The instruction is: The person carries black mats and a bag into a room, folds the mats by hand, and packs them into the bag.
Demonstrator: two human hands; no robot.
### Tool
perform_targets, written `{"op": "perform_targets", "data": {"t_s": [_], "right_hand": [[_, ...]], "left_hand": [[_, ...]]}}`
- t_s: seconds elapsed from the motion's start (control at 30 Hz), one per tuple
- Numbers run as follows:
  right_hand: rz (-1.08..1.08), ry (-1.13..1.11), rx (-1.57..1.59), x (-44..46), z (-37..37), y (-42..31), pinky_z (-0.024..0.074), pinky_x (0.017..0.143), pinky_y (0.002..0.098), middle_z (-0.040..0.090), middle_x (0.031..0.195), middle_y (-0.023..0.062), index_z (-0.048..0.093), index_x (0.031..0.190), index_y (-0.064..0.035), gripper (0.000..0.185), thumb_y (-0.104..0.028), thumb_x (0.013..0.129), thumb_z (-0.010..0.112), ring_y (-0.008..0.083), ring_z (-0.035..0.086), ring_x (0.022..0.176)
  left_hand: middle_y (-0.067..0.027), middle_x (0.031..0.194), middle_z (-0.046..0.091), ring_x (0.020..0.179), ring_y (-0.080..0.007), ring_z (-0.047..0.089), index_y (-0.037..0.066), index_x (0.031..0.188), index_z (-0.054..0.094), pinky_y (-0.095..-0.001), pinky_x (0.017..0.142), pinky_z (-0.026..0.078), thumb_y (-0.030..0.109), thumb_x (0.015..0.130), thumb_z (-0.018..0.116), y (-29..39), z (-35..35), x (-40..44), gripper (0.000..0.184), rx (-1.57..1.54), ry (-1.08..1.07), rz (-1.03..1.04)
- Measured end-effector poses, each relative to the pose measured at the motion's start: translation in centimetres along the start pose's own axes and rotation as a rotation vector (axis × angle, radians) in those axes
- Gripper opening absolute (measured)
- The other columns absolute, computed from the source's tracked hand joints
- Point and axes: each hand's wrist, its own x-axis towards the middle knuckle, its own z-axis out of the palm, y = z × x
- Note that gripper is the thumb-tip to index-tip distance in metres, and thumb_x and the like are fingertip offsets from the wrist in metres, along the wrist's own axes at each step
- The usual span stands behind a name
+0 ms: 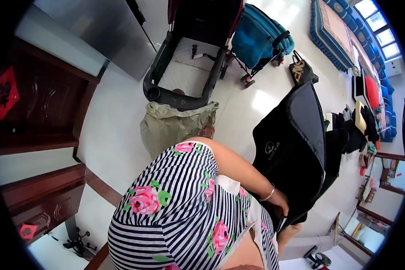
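Note:
A large black fabric bag, its edge trimmed and "Great Wall" lettering printed on its side, stands tilted in front of me. My left hand, with a bracelet at the wrist, has its fingers closed on the bag's near lower edge. Below it, part of my right forearm shows beside the bag. The fingers of my right hand are hidden behind the bag and my clothing, so what they hold cannot be seen.
A crumpled greenish sack stands by a dark stroller with a pale quilted seat. Beyond are a teal stroller and a small black bag with gold lettering. More black items lie behind the large bag.

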Motion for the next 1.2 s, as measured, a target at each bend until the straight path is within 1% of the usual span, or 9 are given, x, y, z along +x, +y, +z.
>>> {"op": "perform_targets", "data": {"t_s": [0.1,0.27,0.43,0.53,0.73,0.93,1.07,1.13,1.2], "right_hand": [[-0.012,0.077,-0.041,-0.4,0.0,-3.0,0.0426,0.069,0.0284,0.057,0.083,0.0038,0.058,0.086,0.0034,0.014,-0.003,0.076,0.067,0.0122,0.05,0.076],[0.027,0.069,-0.284,-1.8,0.7,-6.5,0.045,0.074,0.0293,0.064,0.088,0.01,0.058,0.097,0.0104,0.025,0.005,0.072,0.062,0.0167,0.056,0.078],[0.295,0.114,0.121,-2.7,1.0,-3.0,0.0348,0.095,0.0354,0.048,0.121,0.019,0.046,0.119,0.0086,0.048,-0.022,0.083,0.055,0.0251,0.047,0.109],[0.013,-0.125,-0.415,-3.0,2.9,-5.9,0.0343,0.097,0.035,0.049,0.119,0.0191,0.043,0.124,0.0074,0.06,-0.026,0.077,0.061,0.0266,0.047,0.109],[0.207,-0.24,-0.293,-2.4,7.7,-11.0,0.0354,0.098,0.0331,0.051,0.123,0.0156,0.043,0.126,0.0048,0.075,-0.013,0.061,0.076,0.0236,0.049,0.113],[0.227,-0.211,-0.25,-1.9,8.6,-9.6,0.0381,0.095,0.0326,0.053,0.12,0.0155,0.043,0.126,0.0052,0.074,-0.013,0.062,0.076,0.0228,0.051,0.11],[0.212,-0.152,-0.179,-1.6,8.5,-9.2,0.0386,0.095,0.0329,0.054,0.118,0.0159,0.045,0.125,0.0053,0.073,-0.013,0.062,0.076,0.023,0.052,0.109],[0.195,-0.194,-0.267,-1.9,8.2,-9.7,0.0392,0.094,0.0333,0.056,0.116,0.0171,0.047,0.123,0.0056,0.069,-0.011,0.061,0.074,0.024,0.053,0.107],[0.092,-0.123,-0.312,-2.5,8.4,-9.5,0.0402,0.093,0.0332,0.059,0.112,0.0188,0.05,0.119,0.0066,0.063,-0.01,0.061,0.069,0.0254,0.056,0.105]], "left_hand": [[-0.0085,0.077,0.065,0.069,-0.0245,0.062,0.005,0.084,0.069,-0.0391,0.058,0.05,0.028,0.073,0.064,-0.3,-1.0,1.8,0.026,0.083,0.119,0.12],[-0.0151,0.082,0.065,0.078,-0.0319,0.062,0.005,0.082,0.067,-0.0439,0.067,0.047,0.026,0.077,0.058,-3.9,-2.2,4.9,0.023,0.542,0.209,0.553],[-0.0215,0.09,0.066,0.082,-0.0308,0.063,-0.002,0.091,0.067,-0.038,0.076,0.048,0.031,0.075,0.061,0.6,-1.9,-3.2,0.038,0.511,0.324,0.291],[-0.0217,0.095,0.066,0.088,-0.0323,0.062,-0.002,0.095,0.067,-0.0394,0.078,0.048,0.026,0.078,0.058,3.8,-1.5,-6.6,0.034,0.668,0.326,0.164],[-0.0235,0.102,0.064,0.093,-0.0357,0.062,-0.004,0.1,0.065,-0.0436,0.082,0.047,0.02,0.082,0.049,5.5,-2.0,-8.1,0.035,1.389,-0.02,0.321],[-0.0191,0.093,0.066,0.091,-0.0308,0.063,0.003,0.091,0.069,-0.0464,0.08,0.046,0.027,0.077,0.051,8.2,-1.3,-12.2,0.032,1.333,0.134,0.23],[-0.0199,0.083,0.066,0.078,-0.0342,0.064,0.001,0.083,0.069,-0.0436,0.071,0.049,0.036,0.074,0.055,8.0,-2.7,-13.4,0.038,1.382,0.124,0.521],[-0.0169,0.079,0.067,0.075,-0.0344,0.063,0.007,0.08,0.071,-0.0425,0.069,0.05,0.043,0.073,0.06,7.9,-4.5,-15.2,0.039,1.134,0.107,0.535],[-0.0151,0.087,0.067,0.079,-0.0321,0.064,0.008,0.091,0.07,-0.0415,0.07,0.05,0.042,0.079,0.057,5.7,-9.2,-17.8,0.038,0.861,0.456,0.578]]}}
